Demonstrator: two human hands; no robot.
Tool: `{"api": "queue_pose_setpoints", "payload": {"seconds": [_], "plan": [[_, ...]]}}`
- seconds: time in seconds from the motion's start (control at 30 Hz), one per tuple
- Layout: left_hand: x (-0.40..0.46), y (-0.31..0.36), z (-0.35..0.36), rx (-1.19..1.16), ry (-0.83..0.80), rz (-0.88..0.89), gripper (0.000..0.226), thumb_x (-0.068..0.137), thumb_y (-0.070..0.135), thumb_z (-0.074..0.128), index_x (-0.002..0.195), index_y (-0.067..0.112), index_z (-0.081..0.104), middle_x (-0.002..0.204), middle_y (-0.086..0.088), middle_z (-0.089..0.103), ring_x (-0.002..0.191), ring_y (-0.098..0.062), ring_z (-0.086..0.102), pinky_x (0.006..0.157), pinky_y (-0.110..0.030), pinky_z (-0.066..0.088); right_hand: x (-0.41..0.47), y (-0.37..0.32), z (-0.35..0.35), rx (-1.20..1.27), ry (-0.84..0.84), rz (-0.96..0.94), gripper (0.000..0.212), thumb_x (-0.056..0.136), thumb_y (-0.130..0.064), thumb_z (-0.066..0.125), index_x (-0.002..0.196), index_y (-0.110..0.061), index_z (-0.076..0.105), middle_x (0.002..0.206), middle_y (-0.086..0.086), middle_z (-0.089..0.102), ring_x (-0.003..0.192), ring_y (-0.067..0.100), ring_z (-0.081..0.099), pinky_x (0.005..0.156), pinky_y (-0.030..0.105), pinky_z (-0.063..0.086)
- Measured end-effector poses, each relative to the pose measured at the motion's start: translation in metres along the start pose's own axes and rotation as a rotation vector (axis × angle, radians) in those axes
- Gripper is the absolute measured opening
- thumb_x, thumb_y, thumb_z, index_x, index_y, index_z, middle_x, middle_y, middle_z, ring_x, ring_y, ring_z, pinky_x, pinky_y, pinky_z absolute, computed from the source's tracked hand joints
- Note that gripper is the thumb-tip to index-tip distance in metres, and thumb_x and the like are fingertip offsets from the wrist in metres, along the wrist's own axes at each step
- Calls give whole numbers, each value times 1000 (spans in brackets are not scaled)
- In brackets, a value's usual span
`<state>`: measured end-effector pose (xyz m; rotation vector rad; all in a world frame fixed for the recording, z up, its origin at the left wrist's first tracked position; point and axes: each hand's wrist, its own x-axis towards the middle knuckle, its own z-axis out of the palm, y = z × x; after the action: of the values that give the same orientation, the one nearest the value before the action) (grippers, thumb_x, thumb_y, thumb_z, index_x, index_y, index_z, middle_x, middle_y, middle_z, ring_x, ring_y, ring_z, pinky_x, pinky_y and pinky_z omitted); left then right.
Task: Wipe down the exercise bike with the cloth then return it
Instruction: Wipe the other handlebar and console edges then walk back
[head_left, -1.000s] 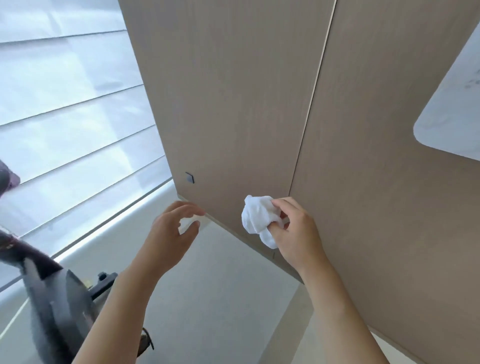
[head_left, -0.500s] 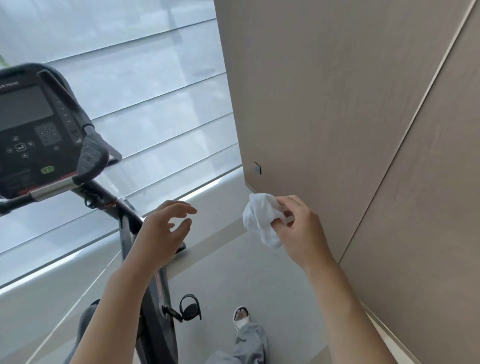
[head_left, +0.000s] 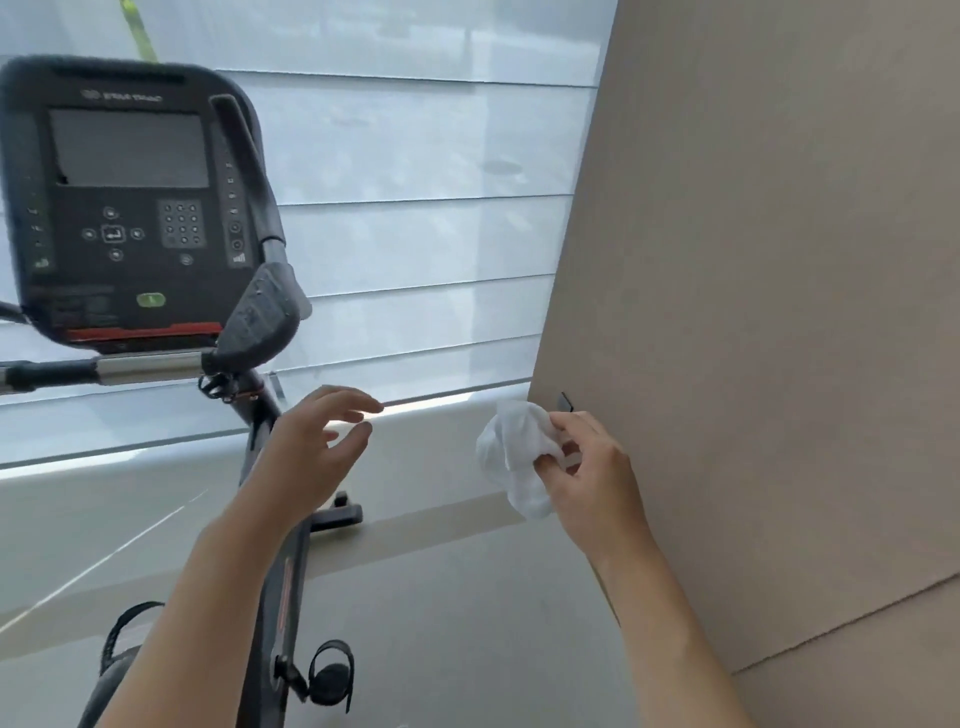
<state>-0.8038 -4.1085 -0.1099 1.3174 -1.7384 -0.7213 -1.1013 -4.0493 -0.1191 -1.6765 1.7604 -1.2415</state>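
The exercise bike (head_left: 270, 519) stands on the pale floor (head_left: 467, 623) at the left, against the window blinds (head_left: 415, 234), its frame running from the pedals near the bottom edge up to the console (head_left: 130, 208) in the upper left corner. A tan wall panel (head_left: 779, 312) fills the right side, with a small dark fitting (head_left: 565, 401) near its lower left edge.

The left hand (head_left: 311, 452) hovers in front of the frame with fingers spread and loose, holding nothing and touching nothing I can make out. The right hand (head_left: 587, 467) pinches the white cloth (head_left: 517, 454), bunched into a loose wad, between thumb and fingertips, close beside the wall panel and well apart from the bike.

Risks, as I judge them: the wad is gripped only at one side, so it could slip from the pinch on the first firm stroke. A bunched cloth also gives a small contact patch and may skip areas. Pressing on the console could trigger its buttons, and if the cloth is damp, moisture could get into the keypad (head_left: 181, 223). A trailing fold might catch on a pedal strap (head_left: 332, 654).
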Motion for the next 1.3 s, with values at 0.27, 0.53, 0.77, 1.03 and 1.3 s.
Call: {"api": "queue_pose_setpoints", "payload": {"seconds": [0.27, 0.53, 0.77, 1.03, 1.3], "plan": [[62, -53, -63, 82, 121, -8, 23, 98, 3, 68, 111, 21, 76, 116, 12, 70, 104, -7, 68, 93, -40, 60, 106, -33, 92, 0, -60, -90, 20, 94, -18, 70, 112, -26, 70, 102, -16, 66, 90, 6, 61, 74, 35, 56], [84, -88, -95, 119, 356, -65, 32, 95, -2, 69, 112, 24, 75, 111, 20, 72, 104, -4, 70, 84, -7, 53, 181, -45, 163, 92, -217, -173, 14, 96, -22, 69, 104, -34, 66, 99, -15, 65, 89, 9, 62, 71, 26, 49], [99, -97, -99, 218, 515, -178, 35, 94, -4, 70, 112, 25, 74, 108, 17, 73, 103, -1, 70, 86, -7, 53, 257, -66, 210, 182, -327, -346, 13, 94, -29, 72, 102, -25, 63, 103, -13, 59, 106, 14, 54, 77, 29, 48], [114, -83, -75, 251, 661, -293, 34, 95, 2, 69, 112, 31, 73, 108, 20, 72, 105, -10, 70, 89, -24, 55, 318, -94, 243, 351, -446, -512, 31, 86, -41, 65, 104, -16, 62, 114, -5, 52, 108, 4, 53, 83, 5, 40], [120, -95, -98, 377, 681, -311, 31, 95, -1, 70, 113, 23, 75, 111, 20, 71, 107, -5, 68, 92, -14, 53, 322, -122, 319, 181, -505, -702, 31, 91, -21, 72, 117, -27, 56, 119, -13, 48, 110, 13, 47, 94, 30, 43]]}}
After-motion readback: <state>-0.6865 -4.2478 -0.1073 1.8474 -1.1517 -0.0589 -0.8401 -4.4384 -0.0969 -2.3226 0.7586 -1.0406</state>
